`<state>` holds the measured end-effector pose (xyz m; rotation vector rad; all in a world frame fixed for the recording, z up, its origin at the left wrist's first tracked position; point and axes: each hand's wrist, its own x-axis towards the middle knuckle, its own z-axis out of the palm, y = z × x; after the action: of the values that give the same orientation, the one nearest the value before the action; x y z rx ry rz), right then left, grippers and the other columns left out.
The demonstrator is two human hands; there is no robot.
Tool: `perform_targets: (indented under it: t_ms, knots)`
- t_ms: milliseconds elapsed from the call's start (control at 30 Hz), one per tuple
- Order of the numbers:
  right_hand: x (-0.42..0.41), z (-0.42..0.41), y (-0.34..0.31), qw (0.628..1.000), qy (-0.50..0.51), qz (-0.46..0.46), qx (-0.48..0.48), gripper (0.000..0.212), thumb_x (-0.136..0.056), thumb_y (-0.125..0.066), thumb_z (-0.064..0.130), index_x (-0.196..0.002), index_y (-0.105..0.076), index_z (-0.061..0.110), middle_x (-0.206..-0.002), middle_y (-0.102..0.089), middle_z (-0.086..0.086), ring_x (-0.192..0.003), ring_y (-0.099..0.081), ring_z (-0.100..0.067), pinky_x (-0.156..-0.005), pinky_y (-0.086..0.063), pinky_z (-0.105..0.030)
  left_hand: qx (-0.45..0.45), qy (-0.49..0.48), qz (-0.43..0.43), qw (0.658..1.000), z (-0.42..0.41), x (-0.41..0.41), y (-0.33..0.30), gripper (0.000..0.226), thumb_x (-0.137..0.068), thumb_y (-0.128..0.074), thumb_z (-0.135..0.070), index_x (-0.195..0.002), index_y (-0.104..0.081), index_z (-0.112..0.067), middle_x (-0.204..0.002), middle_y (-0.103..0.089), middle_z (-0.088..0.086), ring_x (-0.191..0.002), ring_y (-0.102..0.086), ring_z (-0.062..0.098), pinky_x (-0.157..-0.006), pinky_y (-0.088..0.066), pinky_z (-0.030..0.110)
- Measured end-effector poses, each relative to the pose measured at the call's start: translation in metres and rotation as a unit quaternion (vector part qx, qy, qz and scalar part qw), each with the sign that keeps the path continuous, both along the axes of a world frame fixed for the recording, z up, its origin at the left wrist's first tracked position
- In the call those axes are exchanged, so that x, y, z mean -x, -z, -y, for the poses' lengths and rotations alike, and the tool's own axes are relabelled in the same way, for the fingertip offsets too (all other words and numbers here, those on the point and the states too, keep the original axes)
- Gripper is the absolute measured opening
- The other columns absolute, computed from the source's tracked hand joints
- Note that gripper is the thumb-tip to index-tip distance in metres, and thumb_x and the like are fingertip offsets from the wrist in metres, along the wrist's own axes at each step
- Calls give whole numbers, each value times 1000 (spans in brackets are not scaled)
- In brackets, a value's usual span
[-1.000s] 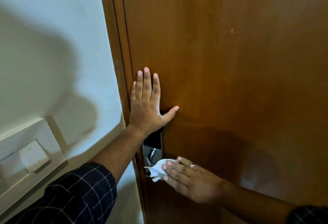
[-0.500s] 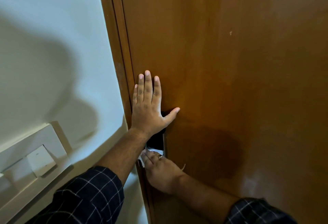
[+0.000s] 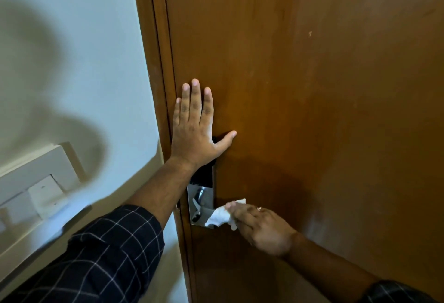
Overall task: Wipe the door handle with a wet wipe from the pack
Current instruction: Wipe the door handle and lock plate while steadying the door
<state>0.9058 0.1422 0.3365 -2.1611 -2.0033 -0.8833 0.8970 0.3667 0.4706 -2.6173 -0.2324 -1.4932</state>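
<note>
left hand [image 3: 193, 132] lies flat and spread on the wooden door [image 3: 312, 86], centre of frame, fingers up, thumb out to the right, holding nothing; its heel covers the top of the black lock panel [image 3: 203, 175]. right hand [image 3: 260, 226] sits lower centre-right, fingers bunched around a crumpled white wet wipe [image 3: 219, 216], which pokes out to the left of the fingertips. the wipe touches the lower right corner of the silver lock plate [image 3: 200, 206], just below the black panel. the door handle [image 3: 199, 194] shows only as a shiny lever stub on that plate; its full shape can't be made out. the pack is not in view. white switch plate [image 3: 36, 194] on the wall at lower left, well apart from the work.

judgement: wiping underway, but the wipe is at the plate edge, not on the lever.

risks:
- the lever may get skipped or half covered if strokes stay on the plate corner.
- the wipe is held by a small pinch with most of it loose, so it could slip out or fold over on the plate edge.
- pushing down on the lever could unlatch the door, and the left palm leaning on it would swing it away.
- moisture could reach the black panel if the wipe goes higher.
</note>
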Motion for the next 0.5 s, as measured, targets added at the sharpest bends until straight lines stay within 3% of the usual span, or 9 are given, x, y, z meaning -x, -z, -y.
perform_targets:
  t_ms: [67, 133, 200, 300, 367, 433, 500]
  knots:
    - [2, -2, -7, 998, 59, -9, -3, 21, -76, -78, 13, -95, -77, 4, -114, -72, -16, -104, -70, -30, -78, -61, -37, 5, 0, -9, 1000, -1, 3, 1, 104, -83, -38, -79, -158, -6, -13, -167, -9, 18, -155, -4, 35, -125, -7, 50]
    - [1, 0, -14, 992, 112, -47, -19, 30, -59, -91, 10, -85, -77, 2, -102, -75, -17, -94, -73, -31, -66, -63, -38, 13, 5, -21, 1000, 0, 7, -1, 104, -84, -38, -79, -158, -6, -13, -167, -8, 18, -155, -4, 35, -125, -8, 50]
    - [3, 2, -18, 982, 152, -91, -64, 37, -54, -92, 3, -88, -77, -1, -98, -75, -19, -89, -73, -33, -67, -63, -39, 26, 15, -41, 999, 1, 12, -1, 102, -85, -39, -77, -158, -5, -14, -167, -6, 18, -155, -3, 35, -124, -8, 50]
    - [10, 9, -16, 950, 171, -187, -184, 33, -56, -85, -13, -87, -75, -3, -95, -74, -20, -83, -73, -34, -71, -61, -38, 91, 48, -51, 993, 7, 30, 14, 93, -89, -47, -66, -158, -12, -14, -167, -7, 17, -155, -4, 33, -124, -11, 50]
    - [20, 19, -11, 927, 162, -251, -227, 27, -63, -78, -17, -83, -74, 0, -101, -72, -16, -87, -72, -28, -76, -57, -28, 133, 73, -25, 988, 21, 51, 34, 80, -92, -54, -53, -156, -25, -13, -166, -13, 19, -155, -10, 34, -124, -16, 48]
    - [31, 28, -6, 894, 171, -326, -257, 19, -75, -73, -11, -83, -70, 7, -114, -63, -10, -97, -64, -15, -76, -50, -16, 157, 113, 4, 981, 39, 73, 61, 62, -94, -57, -41, -148, -44, -12, -164, -23, 17, -153, -19, 31, -122, -24, 41]
    - [42, 35, 0, 860, 189, -378, -287, 21, -82, -69, -2, -82, -61, 17, -111, -54, -1, -95, -52, 0, -73, -40, -6, 227, 161, 5, 961, 61, 98, 90, 47, -95, -58, -35, -137, -58, -15, -160, -36, 7, -148, -33, 19, -113, -36, 27]
